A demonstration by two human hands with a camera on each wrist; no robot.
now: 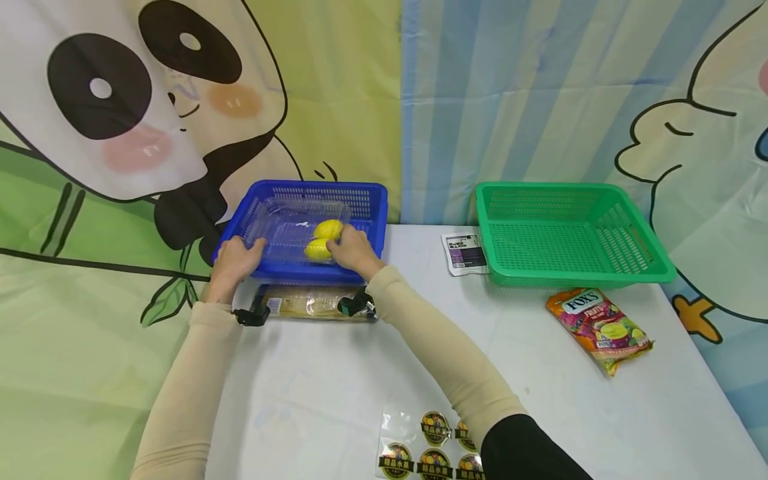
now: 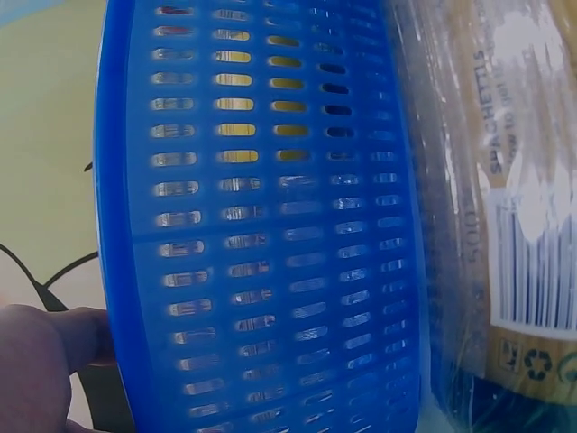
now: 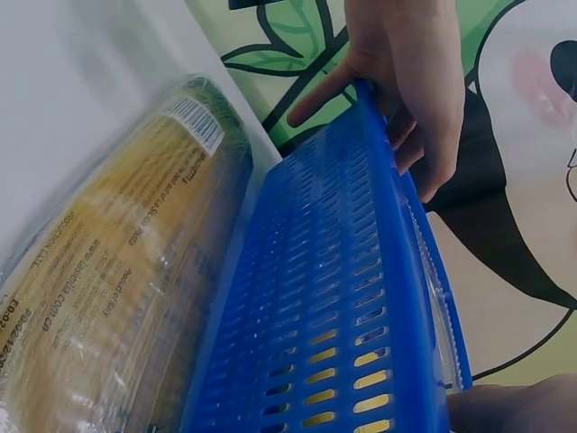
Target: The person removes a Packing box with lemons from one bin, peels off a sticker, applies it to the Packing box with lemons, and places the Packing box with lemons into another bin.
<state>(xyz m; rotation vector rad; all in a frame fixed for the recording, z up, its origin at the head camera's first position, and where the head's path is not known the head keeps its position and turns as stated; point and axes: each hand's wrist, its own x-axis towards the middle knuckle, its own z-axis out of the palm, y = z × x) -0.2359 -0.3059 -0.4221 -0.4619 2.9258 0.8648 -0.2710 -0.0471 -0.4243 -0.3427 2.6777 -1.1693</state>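
Observation:
Two yellow lemons (image 1: 328,230) lie at the right side of a clear plastic tray (image 1: 282,230) inside the blue basket (image 1: 375,200). My right hand (image 1: 354,252) reaches in over the basket's front rim, its thumb and fingertips right at the lemons; I cannot tell whether it grips one. At the basket's left front corner, my left hand (image 1: 235,262) holds the rim. The right wrist view shows that left hand (image 3: 406,81) bent over the rim. Through the basket's slots in the left wrist view, yellow shows behind the blue wall (image 2: 270,225).
A spaghetti pack (image 1: 312,303) lies along the basket's front. To the right stand a green basket (image 1: 576,277), a white-and-purple packet (image 1: 465,253) beside it, and a Fox's candy bag (image 1: 600,330). A sheet of round stickers (image 1: 435,463) lies near the front of the table.

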